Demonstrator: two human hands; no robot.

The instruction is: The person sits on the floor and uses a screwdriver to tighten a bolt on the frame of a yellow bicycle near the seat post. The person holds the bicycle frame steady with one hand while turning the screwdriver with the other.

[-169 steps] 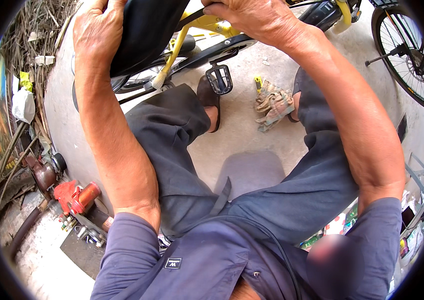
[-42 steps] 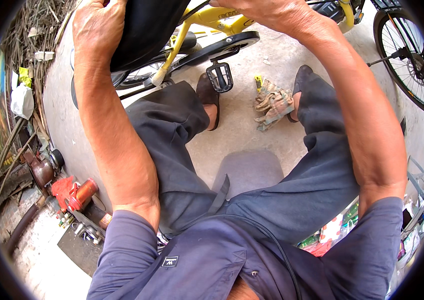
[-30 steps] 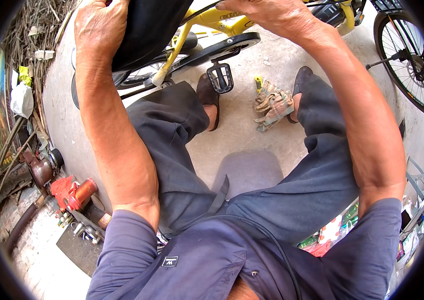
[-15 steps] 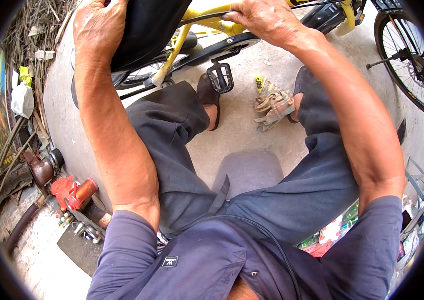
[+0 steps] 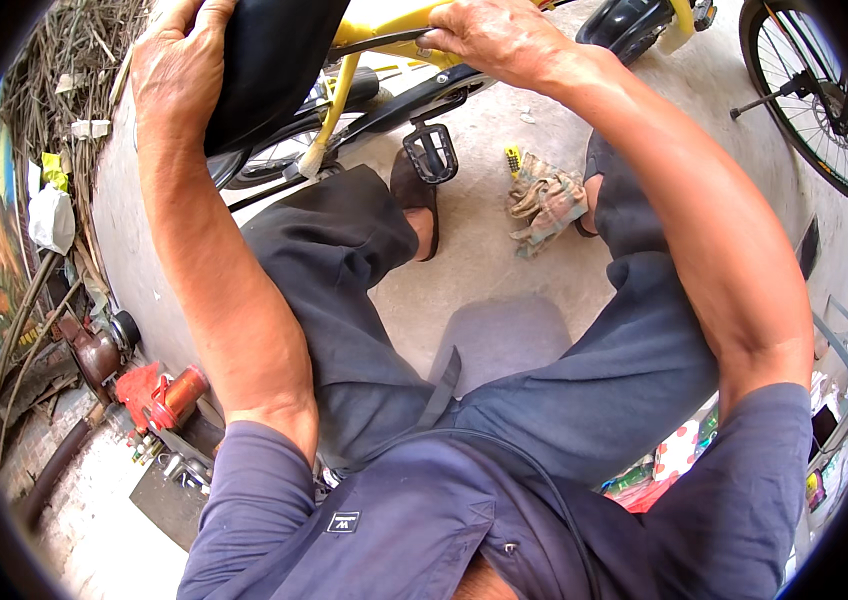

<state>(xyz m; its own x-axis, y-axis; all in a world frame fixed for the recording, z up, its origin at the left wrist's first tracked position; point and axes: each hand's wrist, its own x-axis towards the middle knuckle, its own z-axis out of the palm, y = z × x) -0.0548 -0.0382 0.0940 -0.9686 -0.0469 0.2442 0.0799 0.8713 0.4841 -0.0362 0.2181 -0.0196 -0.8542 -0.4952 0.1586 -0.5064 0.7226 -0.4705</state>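
Observation:
A bicycle with a yellow frame (image 5: 342,100) stands in front of me, cut off by the top edge. My left hand (image 5: 179,70) grips the side of its smooth black saddle (image 5: 274,70); some fingertips lie out of the picture. Thumb and fingers of my right hand (image 5: 494,40) are closed on the end of a thin black strip (image 5: 379,42) that runs across the yellow frame. Whether the strip is a cable or a tool, I cannot tell. Below it hang the chain guard (image 5: 399,112) and a black pedal (image 5: 431,153).
A crumpled patterned glove (image 5: 547,200) and a small yellow-and-black object (image 5: 513,160) lie between my feet. Another bicycle wheel (image 5: 814,100) stands at the right. To my left are a red-wrapped can (image 5: 179,392), a rusty metal part (image 5: 89,352) and a stick pile (image 5: 54,65).
The whole view has shifted slightly. Both hands and the saddle sit a little farther left in the picture; both grips look the same.

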